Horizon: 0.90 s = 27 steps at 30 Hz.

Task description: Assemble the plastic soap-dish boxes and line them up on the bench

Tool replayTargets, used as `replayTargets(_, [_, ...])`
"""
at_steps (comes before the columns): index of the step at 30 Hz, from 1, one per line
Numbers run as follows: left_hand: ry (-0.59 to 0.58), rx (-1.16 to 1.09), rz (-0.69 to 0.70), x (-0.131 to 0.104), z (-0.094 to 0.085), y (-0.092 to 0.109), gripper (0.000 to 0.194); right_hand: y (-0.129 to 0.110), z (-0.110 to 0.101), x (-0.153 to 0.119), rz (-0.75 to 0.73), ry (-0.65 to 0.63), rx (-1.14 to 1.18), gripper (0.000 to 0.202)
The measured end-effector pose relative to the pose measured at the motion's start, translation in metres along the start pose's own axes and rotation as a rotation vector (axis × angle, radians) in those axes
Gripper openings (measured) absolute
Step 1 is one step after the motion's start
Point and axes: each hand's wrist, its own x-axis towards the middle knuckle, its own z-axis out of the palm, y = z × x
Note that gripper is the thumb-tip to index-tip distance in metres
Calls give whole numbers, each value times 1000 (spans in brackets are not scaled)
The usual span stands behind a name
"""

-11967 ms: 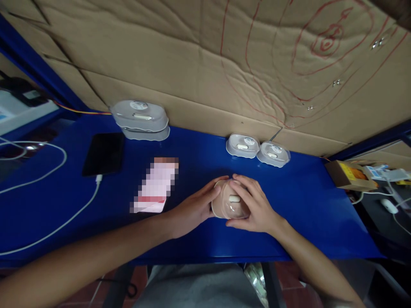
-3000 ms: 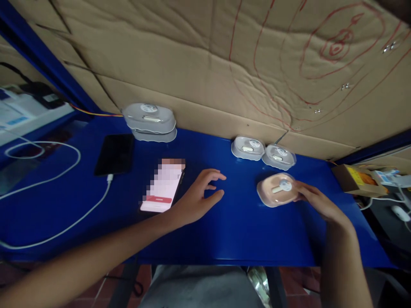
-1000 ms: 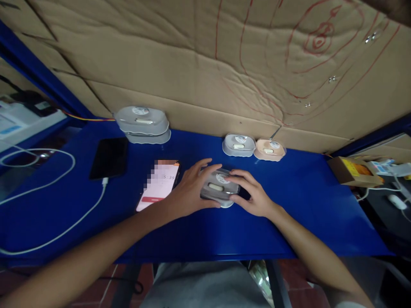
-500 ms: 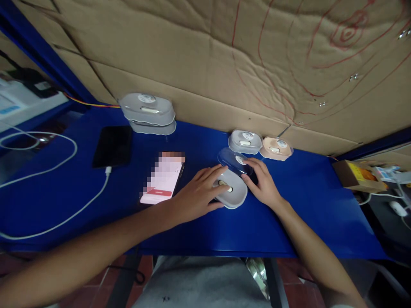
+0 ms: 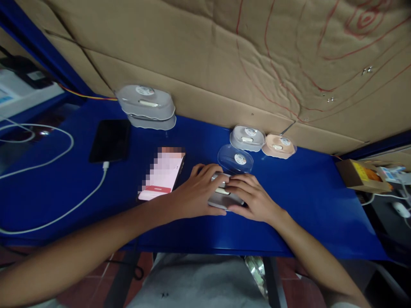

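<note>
A shallow grey dish with a small cream piece in its middle lies on the blue table. My left hand grips the dish from its left side, thumb below and fingers over the far rim. From the right, my right hand holds the same dish, its fingers reaching over the top edge and partly hiding it. Just beyond the hands lies a clear lid with a round white sticker, touched by neither hand.
Behind the lid are a covered grey dish and a covered peach dish. Stacked grey dishes stand back left. A lit phone, a dark phone and a white cable lie left; a cardboard box is right.
My right hand has left the clear lid and moved down onto the grey dish. My left hand stays at the dish's left side. The view has shifted slightly.
</note>
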Motion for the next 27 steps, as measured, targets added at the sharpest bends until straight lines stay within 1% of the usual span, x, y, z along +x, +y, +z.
replayTargets(2, [17,-62,-18,0,2,-1,82,-3,2,2,2,-19,-9,49])
replayTargets(5, [5,-151,-41,0,2,-1,83,-4,3,2,-23,-29,-28,55])
replayTargets(8, [5,-192,-36,-1,1,0,84,-7,3,0,-45,-18,-29,55])
replayTargets(12, [51,-174,27,-3,1,2,85,-11,6,1,-15,2,-1,56])
replayTargets(14, [70,-210,30,-4,1,1,87,-9,5,2,0,34,21,52])
replayTargets(17, [108,-278,-18,-4,2,-2,105,-1,-7,0,38,79,34,40])
replayTargets(19, [88,-257,-71,-2,3,-5,113,6,-23,-5,95,87,14,33])
replayTargets(21, [8,-198,-117,-1,4,-7,109,13,-39,-10,172,111,-37,28])
replayTargets(23, [-60,-149,-152,-1,5,-8,100,17,-52,-14,242,168,-93,22])
replayTargets(25, [-73,-124,-179,-1,6,-6,93,18,-56,-16,282,204,-102,17])
replayTargets(27, [-79,-118,-198,-1,6,-4,88,17,-51,-15,273,185,-47,17])
